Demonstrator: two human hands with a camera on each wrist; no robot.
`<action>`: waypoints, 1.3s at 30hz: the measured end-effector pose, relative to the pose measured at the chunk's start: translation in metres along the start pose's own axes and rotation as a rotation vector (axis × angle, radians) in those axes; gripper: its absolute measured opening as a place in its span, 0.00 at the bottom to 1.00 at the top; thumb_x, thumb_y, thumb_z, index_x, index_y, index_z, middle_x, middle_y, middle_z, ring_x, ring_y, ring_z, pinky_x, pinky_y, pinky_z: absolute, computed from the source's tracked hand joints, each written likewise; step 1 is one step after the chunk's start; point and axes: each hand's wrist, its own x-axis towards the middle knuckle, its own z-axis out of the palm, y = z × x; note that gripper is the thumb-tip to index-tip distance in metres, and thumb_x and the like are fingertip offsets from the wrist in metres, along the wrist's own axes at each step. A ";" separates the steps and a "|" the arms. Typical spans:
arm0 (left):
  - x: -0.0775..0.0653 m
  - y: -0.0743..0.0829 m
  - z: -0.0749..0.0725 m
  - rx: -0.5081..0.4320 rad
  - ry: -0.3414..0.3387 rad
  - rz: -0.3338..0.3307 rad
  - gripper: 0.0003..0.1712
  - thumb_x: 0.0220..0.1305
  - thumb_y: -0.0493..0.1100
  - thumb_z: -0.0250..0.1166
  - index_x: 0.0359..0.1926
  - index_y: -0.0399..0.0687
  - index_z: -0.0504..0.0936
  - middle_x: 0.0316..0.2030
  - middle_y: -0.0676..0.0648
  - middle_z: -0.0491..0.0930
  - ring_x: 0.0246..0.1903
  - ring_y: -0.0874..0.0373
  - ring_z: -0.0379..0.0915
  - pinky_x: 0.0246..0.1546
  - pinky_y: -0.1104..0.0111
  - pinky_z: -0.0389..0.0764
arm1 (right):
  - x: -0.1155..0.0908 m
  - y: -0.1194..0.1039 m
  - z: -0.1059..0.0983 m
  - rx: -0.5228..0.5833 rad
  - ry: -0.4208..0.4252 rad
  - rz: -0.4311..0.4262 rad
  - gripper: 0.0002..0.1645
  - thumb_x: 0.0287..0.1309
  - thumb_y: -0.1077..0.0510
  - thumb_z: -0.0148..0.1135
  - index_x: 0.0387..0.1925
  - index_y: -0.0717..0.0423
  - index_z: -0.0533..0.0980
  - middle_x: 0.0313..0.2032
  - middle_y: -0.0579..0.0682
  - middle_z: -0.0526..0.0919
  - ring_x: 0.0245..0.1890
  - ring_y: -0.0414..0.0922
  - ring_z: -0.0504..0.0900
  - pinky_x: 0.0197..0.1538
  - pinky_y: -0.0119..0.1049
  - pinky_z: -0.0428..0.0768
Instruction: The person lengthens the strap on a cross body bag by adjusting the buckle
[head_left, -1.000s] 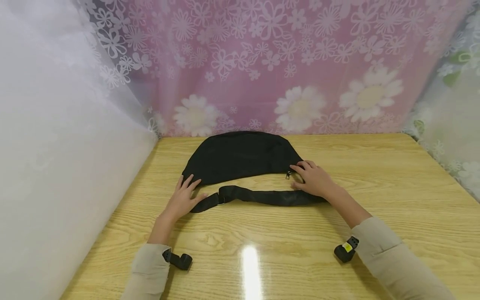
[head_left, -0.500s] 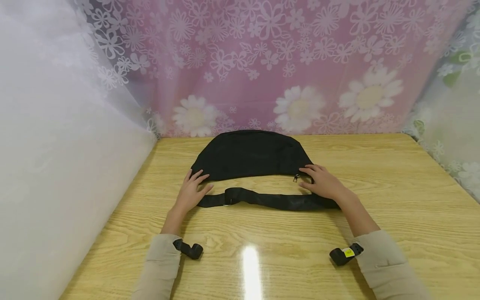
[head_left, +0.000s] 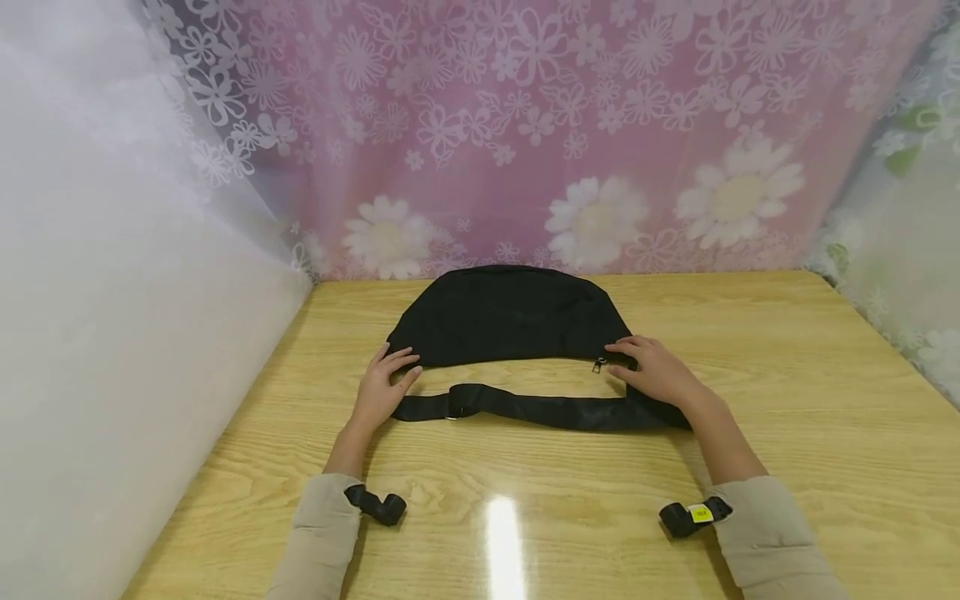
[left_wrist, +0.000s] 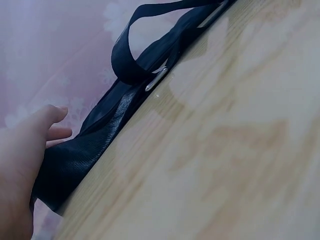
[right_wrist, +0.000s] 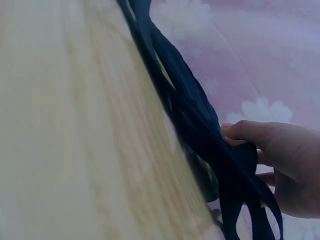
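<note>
A black waist bag (head_left: 517,317) lies flat on the table, its curved edge towards the back. Along its near side runs the loose black strap (head_left: 555,412), with a metal slider (head_left: 452,417) towards its left end. My left hand (head_left: 378,390) rests its spread, nearly straight fingers on the bag's left corner; its thumb stays apart from them. At the right corner, beside the zipper pull (head_left: 597,365), my right hand (head_left: 660,373) lays its extended fingers on the bag. In the right wrist view, parts of the fingers are hidden behind the strap.
The wood-grain table (head_left: 450,475) carries the bag. Behind it hangs a pink flowered curtain (head_left: 480,183), close to the bag's far edge. A white sheet (head_left: 150,292) bounds the left side. Small black wrist cameras (head_left: 386,508) stick out inward from both sleeves.
Both hands have slid the bag and its strap to the right, mostly in the first half second. The bag now lies straighter, its left corner less tilted towards the front.
</note>
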 end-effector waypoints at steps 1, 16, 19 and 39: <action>0.000 -0.001 0.001 -0.014 -0.001 -0.006 0.19 0.62 0.46 0.62 0.50 0.41 0.81 0.56 0.43 0.72 0.65 0.42 0.47 0.60 0.47 0.51 | -0.001 0.001 -0.001 0.011 -0.004 0.007 0.27 0.62 0.52 0.56 0.59 0.63 0.69 0.57 0.68 0.64 0.58 0.67 0.56 0.54 0.63 0.58; 0.015 0.005 0.009 -0.036 0.003 0.012 0.16 0.61 0.45 0.63 0.47 0.41 0.82 0.55 0.45 0.73 0.65 0.45 0.49 0.60 0.50 0.52 | -0.006 0.015 -0.019 0.093 -0.051 -0.009 0.28 0.64 0.50 0.54 0.58 0.65 0.69 0.56 0.72 0.62 0.51 0.67 0.66 0.51 0.61 0.64; 0.018 0.005 0.011 -0.058 -0.010 0.020 0.16 0.61 0.44 0.63 0.47 0.41 0.82 0.55 0.45 0.73 0.65 0.46 0.49 0.61 0.50 0.52 | -0.008 0.018 -0.022 0.113 -0.062 -0.001 0.28 0.64 0.50 0.54 0.59 0.64 0.68 0.56 0.72 0.61 0.49 0.66 0.69 0.49 0.61 0.66; 0.015 0.006 0.014 -0.120 -0.086 0.092 0.14 0.61 0.40 0.62 0.46 0.39 0.82 0.55 0.44 0.73 0.64 0.46 0.50 0.61 0.51 0.52 | -0.018 0.033 -0.027 0.166 -0.080 0.014 0.28 0.64 0.50 0.54 0.59 0.65 0.68 0.57 0.71 0.62 0.54 0.69 0.63 0.50 0.62 0.64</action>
